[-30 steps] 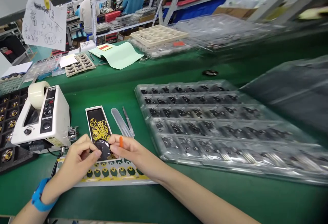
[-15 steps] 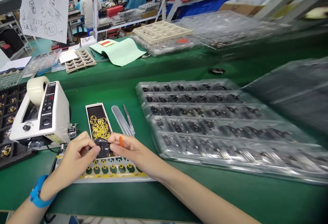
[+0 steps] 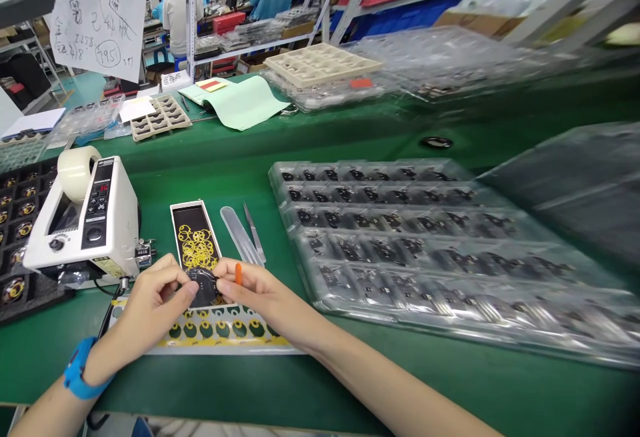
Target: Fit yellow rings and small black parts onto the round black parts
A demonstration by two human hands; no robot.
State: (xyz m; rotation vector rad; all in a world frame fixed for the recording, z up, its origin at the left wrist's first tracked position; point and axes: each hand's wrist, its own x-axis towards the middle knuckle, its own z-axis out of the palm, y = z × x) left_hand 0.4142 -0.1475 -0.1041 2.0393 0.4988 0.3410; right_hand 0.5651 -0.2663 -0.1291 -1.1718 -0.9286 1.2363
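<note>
holding a small black disc [image 3: 203, 285] between both hands, i have it just above the near end of a narrow black tray [image 3: 186, 218] that carries a heap of yellow rings [image 3: 198, 249]. my left hand [image 3: 150, 303] pinches the disc's left edge, thumb and forefinger closed on it and the other fingers curled under. my right hand [image 3: 253, 290] closes on the right edge the same way, and a small orange piece [image 3: 238, 273] sticks up between its fingers, though i cannot tell just how it is held. under both hands a sheet of round stickers [image 3: 225, 330], yellow and dark, lies flat on the green table [image 3: 210, 177]. a blue wristband [image 3: 77, 370] sits on my left wrist. just right of the narrow tray lie a clear plastic stick [image 3: 239, 233] and a pair of tweezers [image 3: 254, 231], side by side and pointing away from me. left of the tray stands a white tape dispenser [image 3: 85, 223] with a roll of tape [image 3: 77, 171] on top and a small metal counter [image 3: 144, 251] at its near right corner. further left a tray of round parts [image 3: 15, 223] runs off the edge of the view. on my right, well apart from the hands, clear plastic trays [image 3: 425, 243] hold rows of small dark parts. at the far side of the table i see a green sheet of paper [image 3: 240, 100], a beige tray [image 3: 325, 63] and a handwritten note [image 3: 100, 20] hanging above.
</note>
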